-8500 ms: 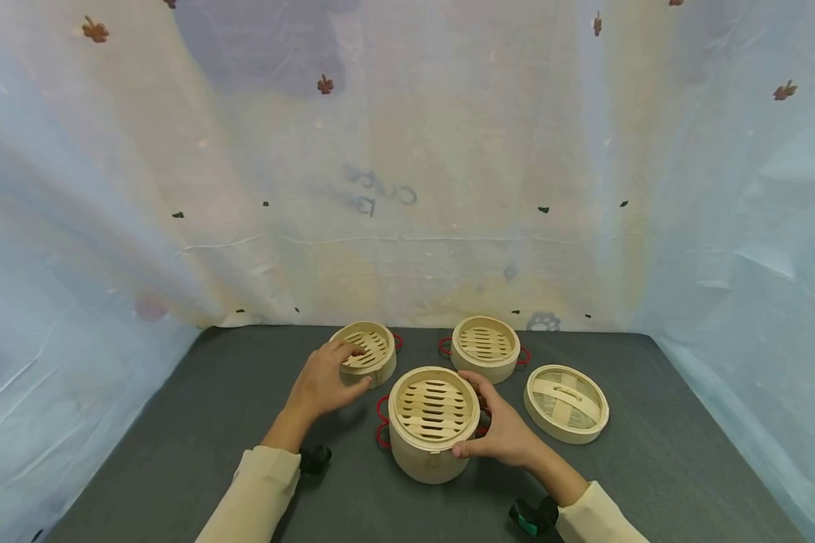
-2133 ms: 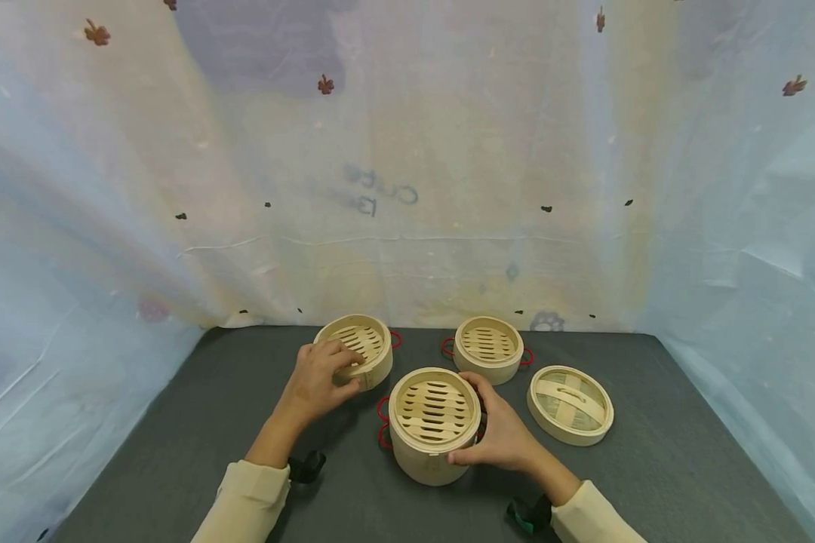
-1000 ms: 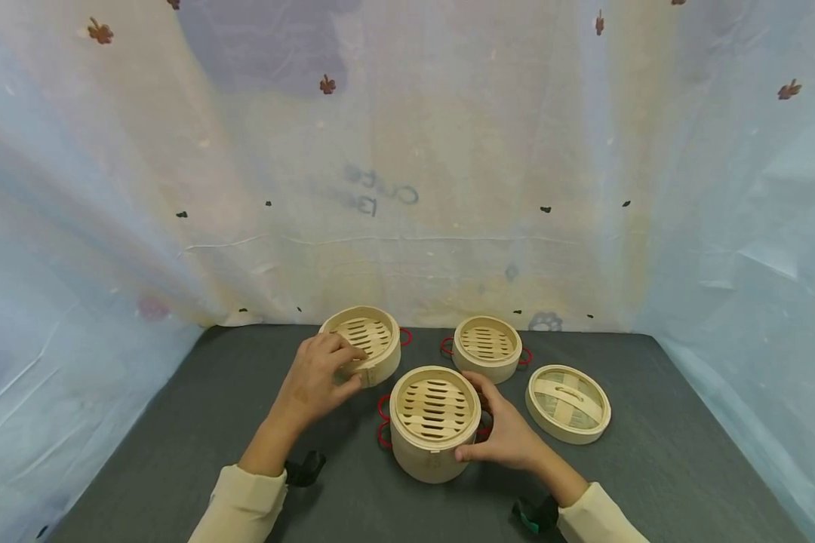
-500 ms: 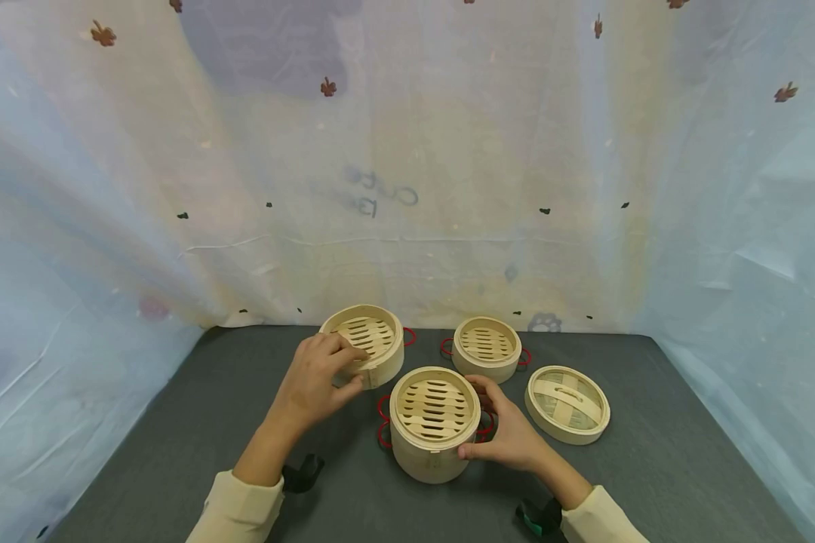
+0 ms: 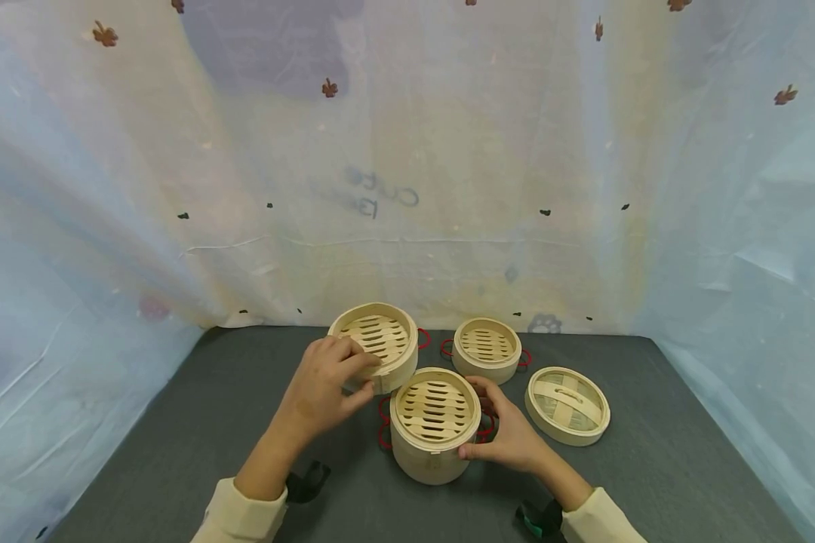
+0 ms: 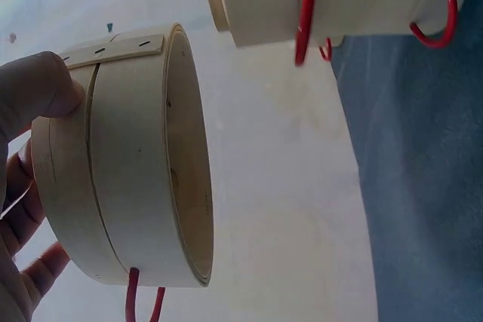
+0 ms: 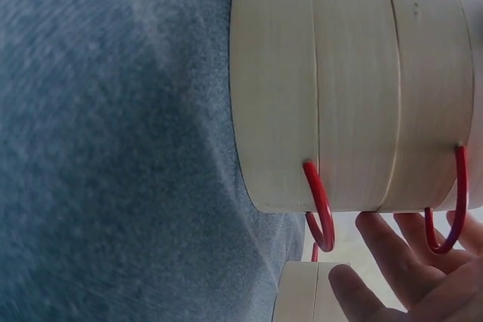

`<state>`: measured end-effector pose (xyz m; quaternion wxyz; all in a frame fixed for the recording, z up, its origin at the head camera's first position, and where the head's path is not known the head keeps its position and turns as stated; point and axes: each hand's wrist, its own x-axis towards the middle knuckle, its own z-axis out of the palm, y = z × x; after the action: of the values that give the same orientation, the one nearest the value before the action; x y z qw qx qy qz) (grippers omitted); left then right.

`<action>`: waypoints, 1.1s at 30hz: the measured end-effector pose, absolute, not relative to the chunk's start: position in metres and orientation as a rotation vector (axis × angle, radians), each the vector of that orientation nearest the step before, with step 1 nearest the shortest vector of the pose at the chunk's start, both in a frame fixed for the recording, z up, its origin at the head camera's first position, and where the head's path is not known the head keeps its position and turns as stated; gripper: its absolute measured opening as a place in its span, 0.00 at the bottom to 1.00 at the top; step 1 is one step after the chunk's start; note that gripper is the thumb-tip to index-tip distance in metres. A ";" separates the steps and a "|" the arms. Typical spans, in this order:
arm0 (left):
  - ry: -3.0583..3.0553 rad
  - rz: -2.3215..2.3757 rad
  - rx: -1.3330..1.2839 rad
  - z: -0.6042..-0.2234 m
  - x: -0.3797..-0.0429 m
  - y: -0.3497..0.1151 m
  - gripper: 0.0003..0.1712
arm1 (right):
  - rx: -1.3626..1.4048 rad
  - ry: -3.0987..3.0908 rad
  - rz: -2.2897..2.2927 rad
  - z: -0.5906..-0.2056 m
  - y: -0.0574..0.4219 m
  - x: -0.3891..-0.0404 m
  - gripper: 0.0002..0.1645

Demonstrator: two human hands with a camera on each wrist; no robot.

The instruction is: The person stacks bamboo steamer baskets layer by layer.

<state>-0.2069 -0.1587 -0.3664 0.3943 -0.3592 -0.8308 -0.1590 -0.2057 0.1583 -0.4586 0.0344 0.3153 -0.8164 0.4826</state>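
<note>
My left hand [image 5: 326, 385] pinches the near rim of a round bamboo steamer basket [image 5: 383, 332] with a slatted floor. That basket hangs raised, behind and just left of a stack of two bamboo steamer baskets [image 5: 429, 456]. In the left wrist view, the thumb lies on the outer wall of the raised basket [image 6: 139, 171], its fingers partly hidden behind. My right hand [image 5: 505, 434] grips the stack's right side, thumb in front and fingers behind. In the right wrist view, red handles [image 7: 321, 209] stick out from the stack [image 7: 347, 81] near the fingers.
Another steamer basket [image 5: 487, 369] with red handles stands at the back right of the dark grey table [image 5: 197, 452]. A woven bamboo lid [image 5: 569, 434] lies right of the stack. A pale patterned curtain [image 5: 448, 151] encloses the back and sides.
The left-hand basket has risen from the table and swung right toward the stack, the left hand travelling with it. My right hand and the stack have stayed nearly still.
</note>
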 end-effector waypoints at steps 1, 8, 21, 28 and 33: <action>-2.102 -0.400 -0.923 -0.365 -0.206 -0.157 0.14 | 0.971 -2.510 1.483 -0.459 0.159 -0.206 0.62; -2.081 -0.395 -0.973 -0.361 -0.197 -0.146 0.14 | 0.974 -2.503 1.518 -0.458 0.158 -0.204 0.61; -2.064 -0.395 -1.057 -0.362 -0.186 -0.128 0.15 | 0.947 -2.511 1.493 -0.460 0.159 -0.206 0.61; -2.069 -0.380 -1.110 -0.367 -0.182 -0.120 0.15 | 0.916 -2.526 1.499 -0.459 0.159 -0.204 0.59; -2.085 -0.395 -1.122 -0.370 -0.179 -0.116 0.15 | 0.912 -2.528 1.513 -0.460 0.159 -0.204 0.59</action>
<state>-0.1792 -0.1162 -0.3698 0.3622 -0.4355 -0.8097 -0.1536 -0.2035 0.1586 -0.4598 0.0290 0.2957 -0.8193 0.4903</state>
